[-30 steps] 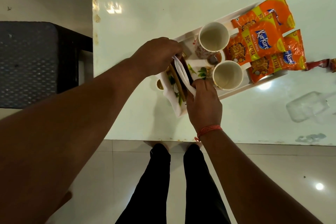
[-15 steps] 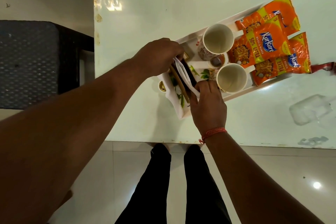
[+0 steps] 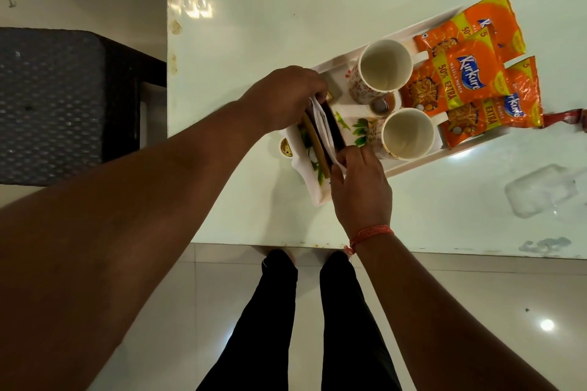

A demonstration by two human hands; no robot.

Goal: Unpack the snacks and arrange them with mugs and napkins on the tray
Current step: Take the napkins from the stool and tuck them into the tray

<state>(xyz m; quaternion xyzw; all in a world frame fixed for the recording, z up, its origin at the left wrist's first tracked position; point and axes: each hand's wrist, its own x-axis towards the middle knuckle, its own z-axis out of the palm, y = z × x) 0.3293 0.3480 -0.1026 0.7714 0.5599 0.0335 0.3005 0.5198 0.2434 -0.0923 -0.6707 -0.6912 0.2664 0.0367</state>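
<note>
A white floral tray lies at an angle on the pale table. On it stand two empty mugs, the far mug and the near mug, with three orange Kurkure snack packets overlapping at its right end. At the tray's left end a brown napkin holder stands with white napkins in it. My left hand pinches the napkins' far end. My right hand pinches their near end beside the near mug.
An empty clear plastic wrapper lies on the table at the right. A red wrapper scrap sits past the packets. A dark woven chair stands left of the table. My legs are at the table's near edge.
Both hands stay on the napkins in the holder, with hardly any movement. The view has shifted slightly.
</note>
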